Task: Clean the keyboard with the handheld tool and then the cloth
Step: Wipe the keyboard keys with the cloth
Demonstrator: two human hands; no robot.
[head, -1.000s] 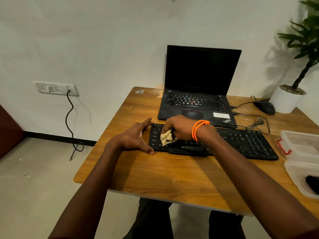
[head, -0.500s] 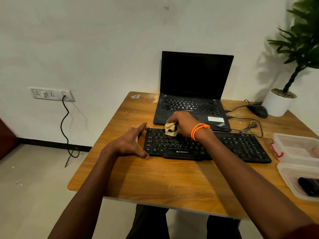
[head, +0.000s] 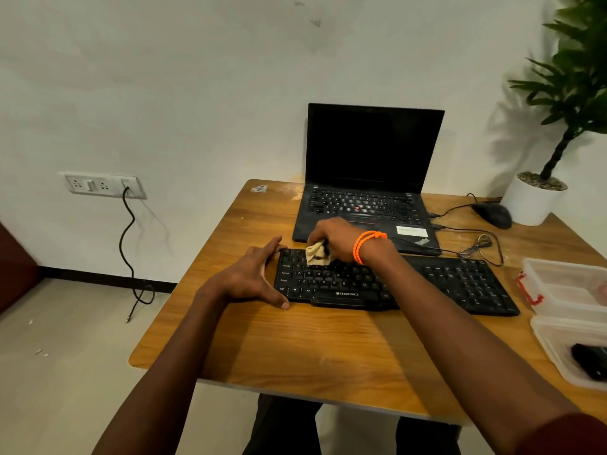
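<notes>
A black full-size plastic keyboard (head: 394, 282) is lying flat across the middle of the brown wood-grain bench (head: 295, 349), its long side running from nine o'clock to three o'clock. The right hand (head: 335, 238), with an orange cord bracelet (head: 366, 246) round its wrist, is reaching over the keyboard's far left rows; its fingers are curling round a crumpled beige cloth (head: 316, 254) and pressing it onto the keys. The left hand (head: 253, 277) is resting at the keyboard's nine o'clock end, fingers straight and spread, the fingertips touching the far left corner and the thumb lying along the near left corner.

At twelve o'clock from the keyboard an open black laptop (head: 368, 178) with a dark screen is standing just beyond it. A black computer mouse (head: 492, 215) is lying towards two o'clock, near a white round pot with a green leafy plant (head: 532, 198), and thin black cables (head: 473, 244) are trailing between laptop and mouse. At three to four o'clock, two clear plastic containers (head: 571, 290) are sitting at the bench edge; the nearer one is holding a dark object (head: 589, 359) that is too cropped to identify. On the wall at nine o'clock, a white socket panel (head: 101, 185) is carrying a hanging black cord (head: 129, 244).
</notes>
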